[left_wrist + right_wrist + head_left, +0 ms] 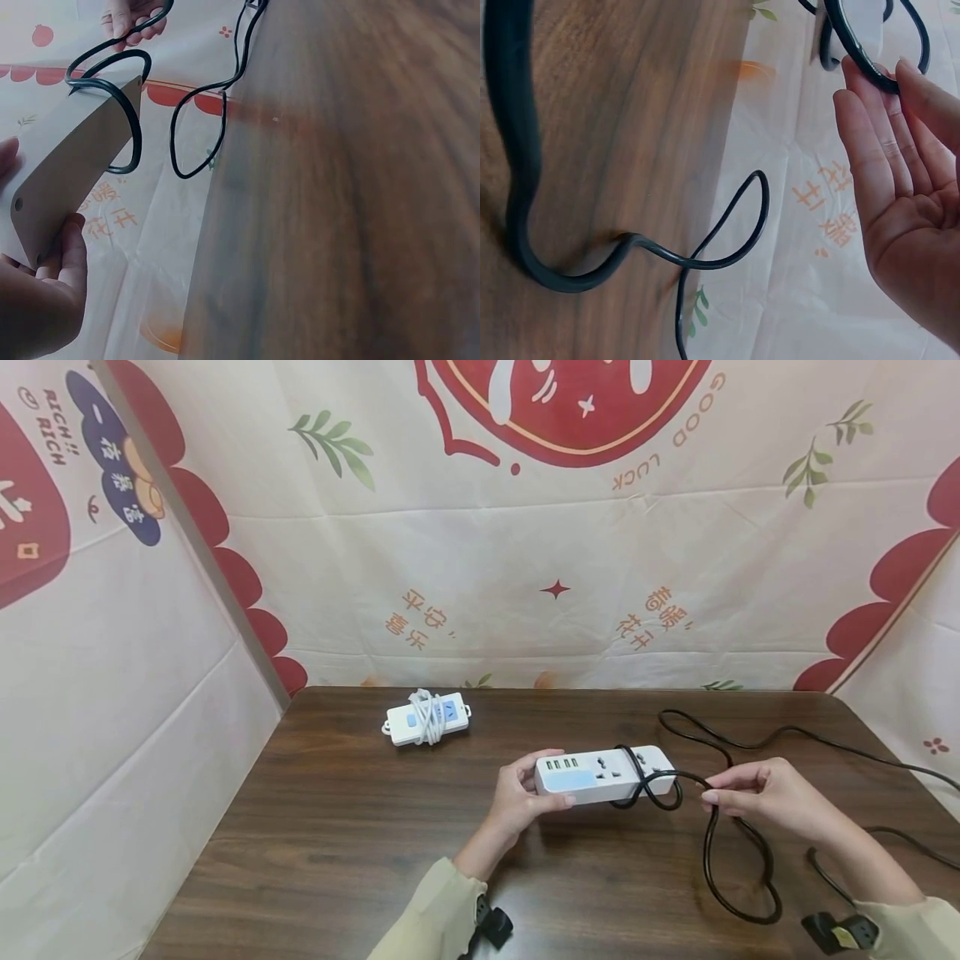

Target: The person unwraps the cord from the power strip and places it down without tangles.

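Plainly, from where I stand, the left hand [517, 795] grips one end of a white power strip [588, 779], fingers and thumb curled round it, holding it above the tabletop [337, 852]; the right hand [772, 795] pinches its black cord [768, 864] between thumb and fingers; that cord loops round the strip's other end and trails off rightward; farther back, on the left, lies a second white strip [403, 727], bound with white cord [429, 720].
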The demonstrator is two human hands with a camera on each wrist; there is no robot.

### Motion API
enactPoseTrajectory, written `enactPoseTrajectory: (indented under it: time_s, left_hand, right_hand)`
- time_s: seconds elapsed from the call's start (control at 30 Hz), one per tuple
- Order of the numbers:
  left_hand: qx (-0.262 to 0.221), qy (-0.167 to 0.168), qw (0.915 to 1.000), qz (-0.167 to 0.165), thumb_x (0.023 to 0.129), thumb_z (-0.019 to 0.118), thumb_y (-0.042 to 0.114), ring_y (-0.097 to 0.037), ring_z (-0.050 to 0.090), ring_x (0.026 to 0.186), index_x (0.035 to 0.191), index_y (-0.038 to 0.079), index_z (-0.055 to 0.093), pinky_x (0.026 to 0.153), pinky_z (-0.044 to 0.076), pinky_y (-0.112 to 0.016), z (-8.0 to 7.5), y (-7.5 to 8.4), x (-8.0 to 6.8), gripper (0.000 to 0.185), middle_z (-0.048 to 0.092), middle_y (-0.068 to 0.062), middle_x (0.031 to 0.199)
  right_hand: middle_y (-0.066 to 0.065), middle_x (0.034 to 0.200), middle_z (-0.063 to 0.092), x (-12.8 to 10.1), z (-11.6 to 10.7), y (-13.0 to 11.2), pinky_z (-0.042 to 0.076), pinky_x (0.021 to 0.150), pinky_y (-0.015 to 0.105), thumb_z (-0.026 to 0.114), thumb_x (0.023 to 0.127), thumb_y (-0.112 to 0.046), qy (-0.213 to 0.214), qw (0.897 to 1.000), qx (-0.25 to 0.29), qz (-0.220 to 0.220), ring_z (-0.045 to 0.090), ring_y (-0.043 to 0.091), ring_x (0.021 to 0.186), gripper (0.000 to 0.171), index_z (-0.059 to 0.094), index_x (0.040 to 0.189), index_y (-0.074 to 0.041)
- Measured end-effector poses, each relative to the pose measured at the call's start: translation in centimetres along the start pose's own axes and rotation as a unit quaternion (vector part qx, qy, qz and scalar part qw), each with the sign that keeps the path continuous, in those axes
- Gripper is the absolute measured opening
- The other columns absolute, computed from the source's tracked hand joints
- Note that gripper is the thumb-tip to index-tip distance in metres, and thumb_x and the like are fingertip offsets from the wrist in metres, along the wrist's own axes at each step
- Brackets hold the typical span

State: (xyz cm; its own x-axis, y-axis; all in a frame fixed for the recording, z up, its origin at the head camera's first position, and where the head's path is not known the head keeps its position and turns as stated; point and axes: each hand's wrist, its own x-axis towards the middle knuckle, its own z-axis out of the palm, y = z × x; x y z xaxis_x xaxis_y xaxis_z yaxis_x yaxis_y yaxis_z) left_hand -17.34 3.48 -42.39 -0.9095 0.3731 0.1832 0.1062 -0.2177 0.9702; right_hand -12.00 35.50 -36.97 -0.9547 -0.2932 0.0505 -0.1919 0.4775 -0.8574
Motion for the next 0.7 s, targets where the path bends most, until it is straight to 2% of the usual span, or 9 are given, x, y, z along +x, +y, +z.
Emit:
enactPoseTrajectory:
  time_s: [0.1, 0.3, 0.57, 0.63, 0.7]
  left_hand:
    - [-0.008, 0.001, 1.0, 0.004, 0.065, 0.071, -0.01, -0.013, 0.061, 0.09, 0.117, -0.003, 0.057, 0.078, 0.049, -0.026, 0.0, 0.0, 0.2, 0.055, 0.062, -0.018, 0.107]
    - [-0.02, 0.002, 0.9998, 0.007, 0.066, 0.07, -0.011, -0.014, 0.061, 0.091, 0.118, -0.005, 0.055, 0.079, 0.049, -0.025, -0.1, 0.2, 0.4, 0.055, 0.062, -0.019, 0.109]
    - [-0.036, 0.021, 0.9991, 0.007, 0.066, 0.069, -0.011, -0.013, 0.061, 0.09, 0.117, -0.004, 0.056, 0.077, 0.05, -0.025, -0.1, 0.3, 0.8, 0.054, 0.061, -0.018, 0.11]
    - [-0.041, 0.026, 0.9988, 0.007, 0.066, 0.069, -0.011, -0.014, 0.061, 0.09, 0.118, -0.004, 0.055, 0.077, 0.05, -0.025, -0.1, 0.4, 0.8, 0.055, 0.061, -0.017, 0.111]
    - [-0.05, 0.03, 0.9982, 0.006, 0.066, 0.069, -0.01, -0.013, 0.061, 0.09, 0.119, -0.004, 0.055, 0.076, 0.05, -0.025, -0.2, 0.5, 0.9, 0.056, 0.061, -0.015, 0.111]
  right_hand:
    - [0.004, 0.078, 0.071, -0.1, 0.2, 0.3, 0.054, 0.059, 0.03, 0.058, 0.085, 0.001, -0.014, 1.0, 0.024, -0.006, 0.067, 0.011, 0.071, 0.023, 0.071, 0.091, -0.017]
    - [0.005, 0.08, 0.071, -0.3, 0.8, 1.2, 0.054, 0.061, 0.034, 0.057, 0.086, 0.002, -0.028, 0.998, 0.062, 0.002, 0.067, 0.012, 0.073, 0.028, 0.07, 0.092, -0.021]
    - [0.003, 0.083, 0.071, -0.1, 1.4, 2.4, 0.054, 0.063, 0.033, 0.054, 0.086, 0.005, -0.058, 0.992, 0.111, -0.003, 0.067, 0.012, 0.075, 0.034, 0.07, 0.093, -0.023]
    - [0.004, 0.083, 0.071, 0.0, 1.6, 2.7, 0.054, 0.064, 0.033, 0.054, 0.086, 0.006, -0.066, 0.991, 0.119, -0.003, 0.067, 0.013, 0.076, 0.032, 0.07, 0.094, -0.021]
    - [0.007, 0.083, 0.071, 0.2, 1.8, 2.9, 0.053, 0.065, 0.034, 0.056, 0.086, 0.003, -0.066, 0.992, 0.112, 0.005, 0.067, 0.015, 0.076, 0.02, 0.07, 0.095, -0.009]
